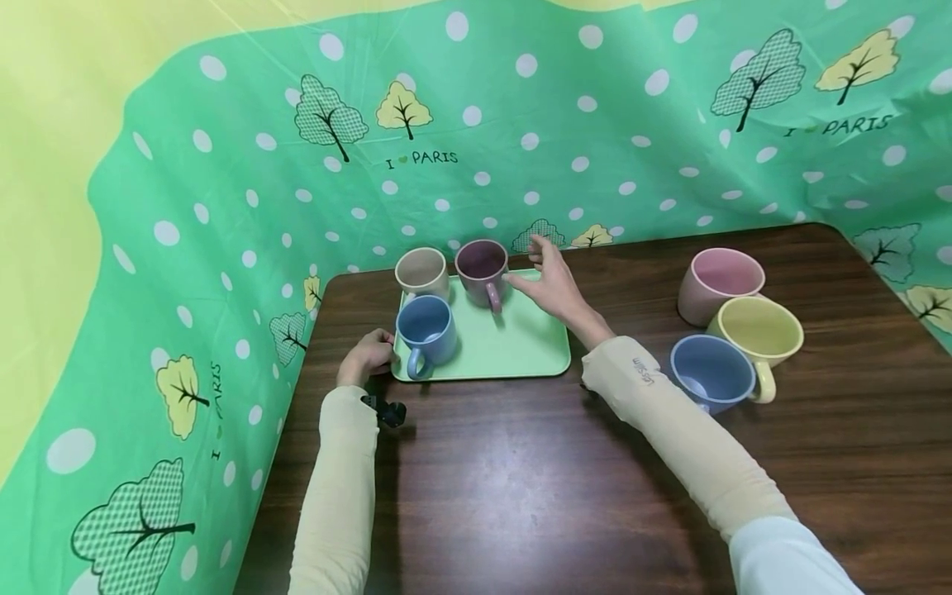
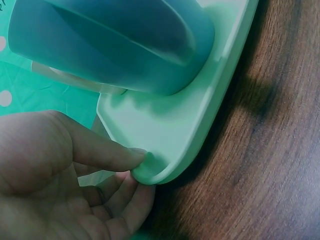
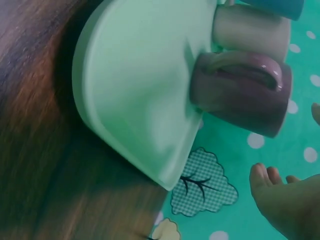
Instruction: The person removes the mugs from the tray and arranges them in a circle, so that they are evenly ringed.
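A pale green tray lies on the dark wooden table, bearing a blue mug, a beige mug and a purple mug on its left and back parts. My left hand pinches the tray's left corner, thumb on top of the rim and fingers beneath. Just right of the purple mug, my right hand hovers over the tray's back right part. Its fingers are spread apart and hold nothing. In the right wrist view a gap separates the right hand from the purple mug.
To the right stand a pink mug, a yellow mug and another blue mug, close together. A green curtain with white dots and printed trees hangs behind and left of the table.
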Demonstrator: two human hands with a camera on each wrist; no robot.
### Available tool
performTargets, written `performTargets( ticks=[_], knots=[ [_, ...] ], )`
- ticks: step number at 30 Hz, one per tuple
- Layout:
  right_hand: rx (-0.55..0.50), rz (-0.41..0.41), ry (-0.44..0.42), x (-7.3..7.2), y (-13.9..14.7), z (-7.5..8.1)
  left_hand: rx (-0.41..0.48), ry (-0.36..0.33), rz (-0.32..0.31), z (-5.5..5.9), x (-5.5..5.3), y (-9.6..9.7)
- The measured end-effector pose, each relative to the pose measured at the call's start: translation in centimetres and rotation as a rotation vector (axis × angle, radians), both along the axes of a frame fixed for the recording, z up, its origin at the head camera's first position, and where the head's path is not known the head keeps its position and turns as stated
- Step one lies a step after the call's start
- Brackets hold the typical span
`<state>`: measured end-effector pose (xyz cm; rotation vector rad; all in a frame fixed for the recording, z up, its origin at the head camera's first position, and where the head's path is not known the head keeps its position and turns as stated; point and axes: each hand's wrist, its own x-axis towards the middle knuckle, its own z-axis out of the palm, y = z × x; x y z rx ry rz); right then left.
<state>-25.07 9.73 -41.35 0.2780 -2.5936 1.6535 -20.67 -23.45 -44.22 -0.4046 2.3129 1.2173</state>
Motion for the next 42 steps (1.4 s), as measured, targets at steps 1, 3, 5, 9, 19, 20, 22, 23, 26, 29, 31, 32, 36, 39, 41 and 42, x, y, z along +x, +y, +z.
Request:
performTargets(
  ticks=[1,3,5,9,19,20,22,23,26,29,31,32,36,39,41,42],
  knots=[
    [0.001,0.003,-0.003,-0.1,-0.2,-0.1,0.0,-0.001,0.001,0.0,0.0,0.0],
    [0.0,0.009,-0.012,-0.3,-0.5,-0.3,0.0,-0.002,0.001,0.1,0.0,0.1],
    [-0.003,0.012,-0.021,-0.6,-0.9,-0.5,0.001,-0.005,0.001,0.1,-0.1,0.1],
    [0.0,0.026,-0.031,-1.0,-1.6,-0.9,0.005,-0.003,0.001,0.0,-0.1,0.0],
    [0.058,0.036,-0.028,-2.1,-3.0,-1.7,0.019,-0.005,0.0,-0.1,-0.3,-0.2],
    [0.056,0.035,-0.025,-2.2,-3.1,-1.7,0.018,-0.004,0.001,0.0,-0.2,-0.2],
    [0.048,0.043,-0.027,-2.4,-3.2,-1.6,0.017,-0.003,0.005,0.1,-0.2,-0.1],
    [0.046,0.047,-0.032,-2.6,-3.2,-1.5,0.017,-0.003,0.008,0.1,-0.2,-0.1],
    [0.064,0.07,-0.053,-3.0,-3.3,-1.3,0.014,-0.003,0.005,0.0,-0.1,-0.1],
    [0.073,0.102,-0.06,-3.3,-3.3,-1.2,0.014,-0.006,0.004,-0.2,-0.2,-0.2],
    [0.073,0.111,-0.056,-3.3,-3.4,-1.2,0.015,-0.007,0.003,-0.3,-0.2,-0.2],
    [0.07,0.109,-0.052,-3.3,-3.4,-1.2,0.017,-0.008,0.004,-0.3,-0.3,-0.2],
    [0.104,0.074,-0.041,-3.1,-3.5,-1.2,0.018,-0.01,0.006,-0.3,-0.4,-0.2],
    [0.151,0.058,-0.039,-2.9,-3.7,-1.0,0.013,-0.008,0.011,-0.3,-0.4,-0.2],
    [0.182,0.057,-0.035,-2.9,-3.7,-0.9,0.007,-0.006,0.015,-0.2,-0.3,-0.1],
    [0.191,0.063,-0.034,-3.0,-3.8,-0.9,0.006,-0.004,0.016,-0.2,-0.3,-0.1]
  ],
)
